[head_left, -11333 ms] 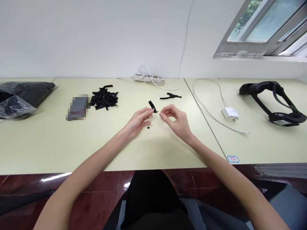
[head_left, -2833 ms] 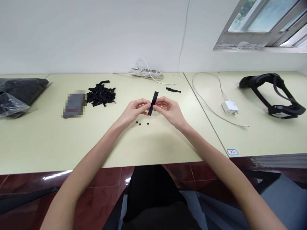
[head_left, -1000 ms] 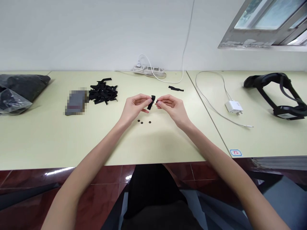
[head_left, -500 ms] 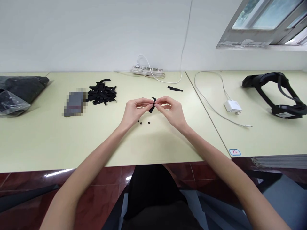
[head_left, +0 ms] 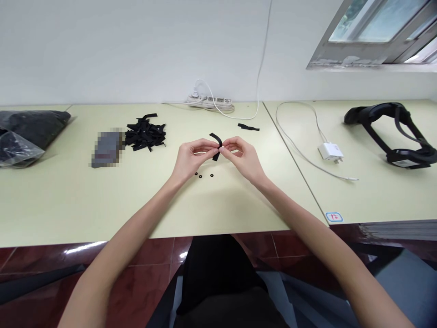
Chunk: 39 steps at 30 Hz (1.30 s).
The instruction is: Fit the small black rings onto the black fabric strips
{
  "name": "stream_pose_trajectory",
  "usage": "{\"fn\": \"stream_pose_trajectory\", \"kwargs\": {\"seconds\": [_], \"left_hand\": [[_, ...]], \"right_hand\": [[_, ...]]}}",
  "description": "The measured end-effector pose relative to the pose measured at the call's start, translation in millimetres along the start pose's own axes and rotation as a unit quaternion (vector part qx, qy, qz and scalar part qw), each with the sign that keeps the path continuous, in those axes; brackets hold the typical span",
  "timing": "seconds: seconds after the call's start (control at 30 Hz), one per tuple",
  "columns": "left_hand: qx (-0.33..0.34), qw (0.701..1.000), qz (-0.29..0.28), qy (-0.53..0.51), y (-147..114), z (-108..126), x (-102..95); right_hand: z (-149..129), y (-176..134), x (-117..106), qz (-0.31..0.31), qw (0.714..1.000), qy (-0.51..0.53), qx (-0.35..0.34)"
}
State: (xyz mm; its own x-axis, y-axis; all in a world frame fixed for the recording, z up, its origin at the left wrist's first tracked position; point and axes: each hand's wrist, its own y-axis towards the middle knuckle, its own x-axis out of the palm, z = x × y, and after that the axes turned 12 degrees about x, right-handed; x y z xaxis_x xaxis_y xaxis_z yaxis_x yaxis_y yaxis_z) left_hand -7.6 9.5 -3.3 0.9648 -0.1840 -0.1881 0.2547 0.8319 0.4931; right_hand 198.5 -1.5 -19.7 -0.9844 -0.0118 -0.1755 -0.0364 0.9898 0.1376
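A black fabric strip (head_left: 215,137) is pinched between the fingertips of both hands over the middle of the table. My left hand (head_left: 198,154) grips it from the left, thumb and fingers closed. From the right, my right hand (head_left: 241,156) pinches it too, fingertips almost touching those of the left. The strip's upper end curves up to the left, and its lower end pokes out beneath the fingers. Whether something small sits on it at the pinch is hidden. Small black rings (head_left: 211,175) lie on the table just below my hands.
A heap of black strips (head_left: 146,133) lies to the left, beside a blurred grey object (head_left: 107,149) and a dark plastic bag (head_left: 32,134). Behind are one double strip (head_left: 248,127) and a power strip (head_left: 211,103). To the right are a white charger (head_left: 330,152) and a black headset (head_left: 392,132).
More of the strip's upper end now shows above the fingers, reaching farther up and left. Both hands stay in nearly the same place.
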Motion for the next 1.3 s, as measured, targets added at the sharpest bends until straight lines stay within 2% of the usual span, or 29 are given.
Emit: {"fn": "stream_pose_trajectory", "kwargs": {"seconds": [0.1,0.27,0.37,0.67,0.8,0.97,1.1,1.23,1.3], "left_hand": [[0.005,1.0,-0.005,-0.007,0.3,0.7,-0.6],[0.007,1.0,0.002,0.006,-0.7,1.7,0.3],[0.012,1.0,0.003,0.014,-1.7,3.1,1.0],[0.087,0.99,-0.002,0.111,-5.7,14.1,3.1],[0.115,0.985,-0.001,0.13,-7.1,13.9,4.0],[0.204,0.958,0.024,0.2,-9.5,10.8,5.5],[0.267,0.925,0.041,0.267,-13.1,5.1,2.4],[0.315,0.905,-0.01,0.287,-17.1,-2.7,-10.1],[0.315,0.902,-0.035,0.293,-18.5,-6.1,-17.5]], "right_hand": [[1.0,-0.1,0.5,-0.021,1.0,0.018,0.0],[-3.9,-3.1,2.2,0.029,0.997,-0.016,-0.076],[-5.3,-4.2,2.7,0.036,0.993,-0.037,-0.106],[-7.3,-8.0,4.8,0.042,0.985,-0.071,-0.153],[-9.5,-11.8,6.0,0.073,0.974,-0.096,-0.189],[-9.5,-13.8,3.8,0.112,0.954,-0.133,-0.244],[-3.5,-12.7,-4.7,0.09,0.933,-0.172,-0.303],[7.5,-14.1,-12.0,0.049,0.926,-0.192,-0.32],[11.0,-16.0,-12.2,0.054,0.92,-0.197,-0.335]]}}
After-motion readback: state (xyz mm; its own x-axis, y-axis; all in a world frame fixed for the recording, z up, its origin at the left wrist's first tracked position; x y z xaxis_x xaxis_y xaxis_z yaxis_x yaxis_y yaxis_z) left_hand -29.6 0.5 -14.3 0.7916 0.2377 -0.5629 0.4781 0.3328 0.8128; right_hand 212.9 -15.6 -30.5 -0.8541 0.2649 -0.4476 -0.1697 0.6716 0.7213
